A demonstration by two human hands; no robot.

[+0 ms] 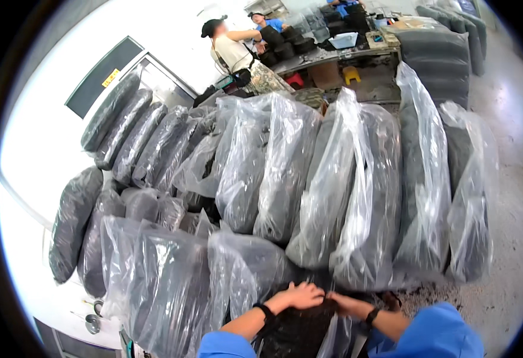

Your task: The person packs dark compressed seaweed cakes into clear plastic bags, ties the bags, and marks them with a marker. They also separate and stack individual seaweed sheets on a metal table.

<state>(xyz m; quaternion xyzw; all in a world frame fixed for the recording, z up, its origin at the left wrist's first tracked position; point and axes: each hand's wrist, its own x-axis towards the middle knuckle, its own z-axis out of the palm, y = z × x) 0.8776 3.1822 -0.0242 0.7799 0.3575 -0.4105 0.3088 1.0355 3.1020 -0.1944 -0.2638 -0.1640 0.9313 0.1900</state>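
Directly in front of me at the bottom is a dark, soft-looking bundle (294, 334), with clear plastic film (335, 339) along its right side. My left hand (302, 296) lies over the top of the bundle, fingers slightly bent and a little apart. Beside it, nearly touching, my right hand (348, 305) has its fingers pressed together at the bundle's upper right edge. What those fingers pinch is too small to make out. Just beyond my hands, a bulging clear bag (246, 268) with dark contents leans to the left.
Tall plastic-wrapped dark bundles (285, 173) stand in a row ahead, with more wrapped bundles (73, 224) stacked at left. Farther back, a person in a light top (234, 51) works at a cluttered table (327, 56); others in blue are behind it. Speckled floor (515, 232) runs along the right.
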